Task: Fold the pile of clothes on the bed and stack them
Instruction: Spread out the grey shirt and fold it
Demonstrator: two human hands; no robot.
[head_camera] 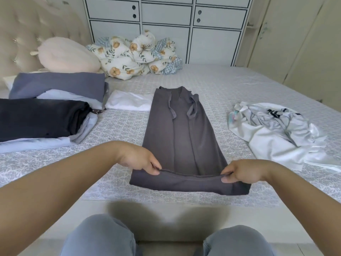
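**Both hands on the hem of the grey garment**

Bedroom, wide bed point(230, 84) under a pale patterned cover, tufted headboard point(27, 30) on the left and white panelled cabinets point(166, 13) along the far wall. You're at the near edge, knees in blue jeans just below the mattress.

Dead centre lies the grey garment point(177, 130), folded lengthwise into a long narrow strip running away from you, its straps lying loose near the far end. Your left hand point(140, 159) pinches the near edge at its left corner, thumb and fingers clamped on the cloth. Your right hand point(239, 172) does the same at the right corner, thumb on top, and the hem is raised between them, a fold of cloth beneath it.

To your left, the folded stack point(42, 119): dark piece on top, pale blue beneath, a slate-blue one behind. A white piece point(129, 102) lies just beside the grey garment's far left. To your right, well apart, sits the crumpled white pile point(276, 133). A floral quilt point(136, 54) and a cream pillow point(68, 56) are bunched near the headboard.
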